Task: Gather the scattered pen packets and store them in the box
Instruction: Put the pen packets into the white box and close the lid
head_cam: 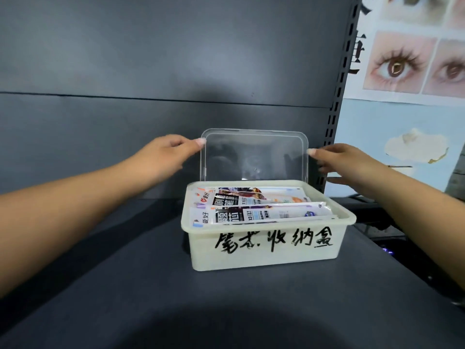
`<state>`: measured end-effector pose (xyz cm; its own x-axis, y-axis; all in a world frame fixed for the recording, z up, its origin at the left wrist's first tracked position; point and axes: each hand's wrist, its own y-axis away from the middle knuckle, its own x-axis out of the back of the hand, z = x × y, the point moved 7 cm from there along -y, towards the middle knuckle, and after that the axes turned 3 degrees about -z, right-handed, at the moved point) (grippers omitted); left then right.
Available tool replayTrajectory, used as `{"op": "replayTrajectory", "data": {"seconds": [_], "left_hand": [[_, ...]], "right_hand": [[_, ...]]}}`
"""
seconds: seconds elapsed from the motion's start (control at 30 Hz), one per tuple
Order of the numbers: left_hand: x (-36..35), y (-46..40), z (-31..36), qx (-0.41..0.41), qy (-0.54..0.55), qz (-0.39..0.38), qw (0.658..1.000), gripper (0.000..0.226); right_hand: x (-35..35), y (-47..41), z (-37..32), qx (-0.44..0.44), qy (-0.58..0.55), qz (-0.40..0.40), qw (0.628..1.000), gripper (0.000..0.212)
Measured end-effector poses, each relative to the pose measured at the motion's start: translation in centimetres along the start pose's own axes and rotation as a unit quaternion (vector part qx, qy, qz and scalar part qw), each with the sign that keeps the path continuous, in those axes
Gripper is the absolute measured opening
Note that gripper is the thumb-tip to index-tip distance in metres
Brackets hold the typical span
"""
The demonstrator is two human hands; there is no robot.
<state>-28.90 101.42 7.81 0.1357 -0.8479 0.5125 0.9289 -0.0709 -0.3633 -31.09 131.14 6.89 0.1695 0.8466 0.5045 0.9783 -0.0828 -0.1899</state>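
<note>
Box: cream storage box (266,250) sits on the dark shelf (125,285), right of its middle and near the back panel (151,71); I read handwritten characters on its front wall.
Packets: pen packets (261,210) lie stacked inside the box, long axes running left to right, parallel to the front wall. I see none loose on the shelf.
Lid: clear lid (254,157) stands nearly upright along the box's back rim, its long edge across my view.
Left hand: my left hand (163,154) pinches the lid's upper left corner, thumb and fingertips closed on the edge.
Right hand: my right hand (344,162) touches the lid's right edge near the top; whether it truly grips, I cannot tell.
Relation: lid lies between both hands, each about equally near; I judge it must swing forward and down over the packets.
Stage: gathering looks done, closing remains.
</note>
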Motion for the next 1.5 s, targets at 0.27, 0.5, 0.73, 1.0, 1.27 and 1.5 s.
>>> {"op": "replayTrajectory", "data": {"seconds": [0.27,0.5,0.73,1.0,1.27,1.5], "left_hand": [[-3.7,-1.0,-1.6,0.122,0.207,-0.022,0.970,0.055],[-1.9,2.2,1.3,-0.119,0.231,-0.016,0.966,0.076],[-3.2,6.4,-3.4,-0.178,-0.055,-0.147,0.971,0.056],[-2.9,9.8,0.3,-0.229,-0.100,-0.115,0.961,0.062],[-3.2,11.4,1.9,-0.340,-0.238,-0.075,0.907,0.049],[-3.5,11.2,2.0,-0.341,-0.271,-0.051,0.898,0.049]], "right_hand": [[-3.9,-0.2,0.1,-0.029,-0.074,-0.098,0.992,0.058],[-2.4,2.9,-1.0,0.089,-0.229,-0.088,0.965,0.053],[-3.0,6.2,0.2,0.172,-0.154,-0.134,0.964,0.075],[-1.4,8.7,1.1,0.255,0.012,-0.070,0.964,0.041],[-0.2,12.6,0.3,0.455,0.185,0.056,0.869,0.052],[-0.2,12.5,0.4,0.438,0.250,0.097,0.858,0.057]]}}
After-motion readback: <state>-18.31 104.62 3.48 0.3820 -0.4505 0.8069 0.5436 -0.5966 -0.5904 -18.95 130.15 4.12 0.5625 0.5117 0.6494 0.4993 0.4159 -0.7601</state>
